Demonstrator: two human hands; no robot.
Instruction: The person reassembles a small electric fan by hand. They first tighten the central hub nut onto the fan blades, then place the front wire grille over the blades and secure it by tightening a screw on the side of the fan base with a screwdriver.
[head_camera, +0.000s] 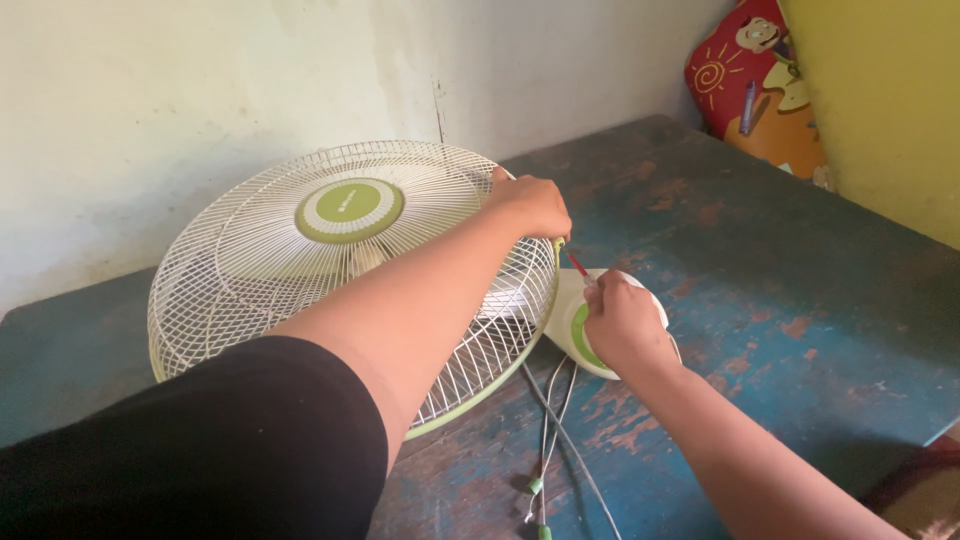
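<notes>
Fan head with white wire guard (300, 270) is lying face-up on a worn blue table (780, 300), green hub cap (349, 210) at centre. Left hand (530, 205) is gripping the guard's right rim, fingers curled over it. Right hand (622, 322) is closing around a thin red-handled tool (578, 265), probably a screwdriver, tip at the rim's green band. White-green base piece (572, 325) is sitting beneath that hand. Cables (555, 420) are trailing toward the table's near edge.

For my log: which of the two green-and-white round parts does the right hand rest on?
The smaller round base lying beside the cage, under the right hand; the other, the hub disc, sits centred on the fan grille.
</notes>
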